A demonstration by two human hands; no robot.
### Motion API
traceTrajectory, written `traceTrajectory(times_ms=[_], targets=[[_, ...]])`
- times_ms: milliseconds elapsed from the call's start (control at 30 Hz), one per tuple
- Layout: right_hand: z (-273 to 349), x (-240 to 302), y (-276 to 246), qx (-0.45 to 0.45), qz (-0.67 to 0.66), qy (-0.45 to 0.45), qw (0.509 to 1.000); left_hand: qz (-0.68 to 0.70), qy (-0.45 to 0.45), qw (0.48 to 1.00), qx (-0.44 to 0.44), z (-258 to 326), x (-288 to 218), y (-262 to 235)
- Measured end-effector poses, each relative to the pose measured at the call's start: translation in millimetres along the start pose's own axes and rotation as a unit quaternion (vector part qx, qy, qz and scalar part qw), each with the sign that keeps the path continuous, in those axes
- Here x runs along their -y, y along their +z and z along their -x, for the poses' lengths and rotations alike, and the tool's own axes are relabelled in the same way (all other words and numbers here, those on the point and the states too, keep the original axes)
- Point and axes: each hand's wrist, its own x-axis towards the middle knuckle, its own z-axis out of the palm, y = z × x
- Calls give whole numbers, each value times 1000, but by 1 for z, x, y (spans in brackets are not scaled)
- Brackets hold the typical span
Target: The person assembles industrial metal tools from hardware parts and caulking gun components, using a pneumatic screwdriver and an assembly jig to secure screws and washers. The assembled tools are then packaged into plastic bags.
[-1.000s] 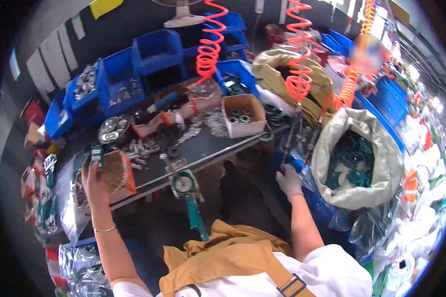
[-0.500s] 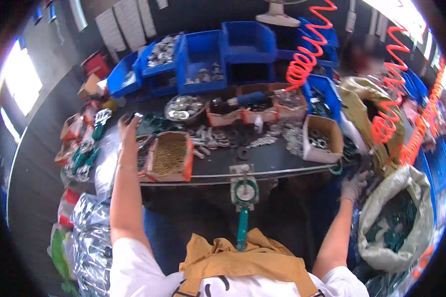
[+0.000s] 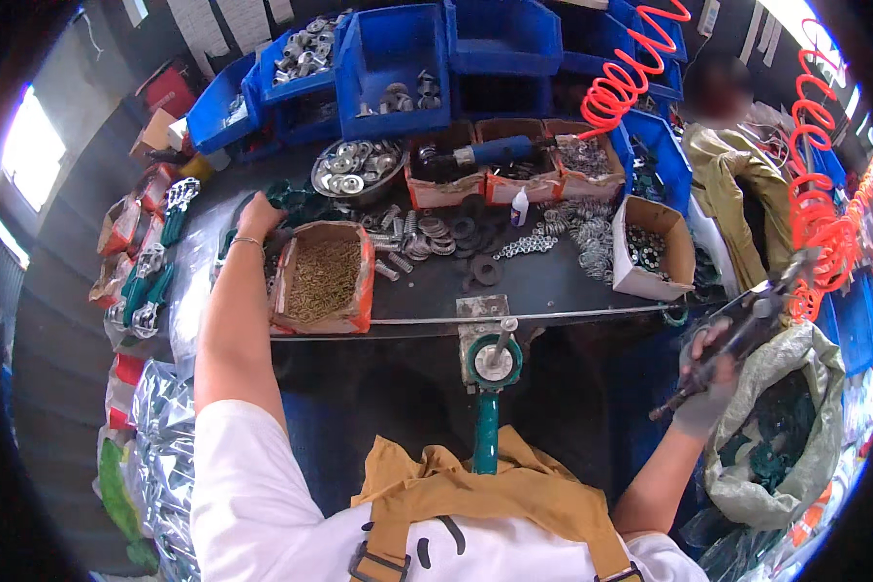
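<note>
My left hand (image 3: pixel 259 215) reaches over the bench among dark green parts (image 3: pixel 299 202), beside a carton of small brass-coloured screws (image 3: pixel 322 276). Its fingertips are partly hidden, so what they touch is unclear. On the right, my gloved right hand (image 3: pixel 704 383) is closed around a dark air screwdriver (image 3: pixel 755 325), which is tilted and slightly blurred, its tip toward the lower left. Between my hands, at the bench edge, a green-handled tool with a round head (image 3: pixel 495 361) is fixed, with a metal pin (image 3: pixel 505 334) standing on the head.
Blue bins (image 3: pixel 394 68) line the back. Before them stand a bowl of metal discs (image 3: pixel 357 170) and cartons holding a blue power tool (image 3: pixel 495 150). Springs (image 3: pixel 398 233) and a small white bottle (image 3: pixel 519 207) lie mid-bench. Red coiled hoses (image 3: pixel 623 92) hang overhead; an open sack (image 3: pixel 727 480) stands right.
My left hand has lowered among the green parts. My right hand now shows the air screwdriver raised in its grip beside the sack. The view has shifted a little.
</note>
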Motion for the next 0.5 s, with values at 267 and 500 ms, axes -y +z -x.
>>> traceTrajectory(times_ms=[267,500], targets=[[-43,26,118,97,-241,62,964,290,264,885,-252,152,-86,-65],[-29,-17,111,113,-226,70,965,324,368,872,2,266,-137,-32]])
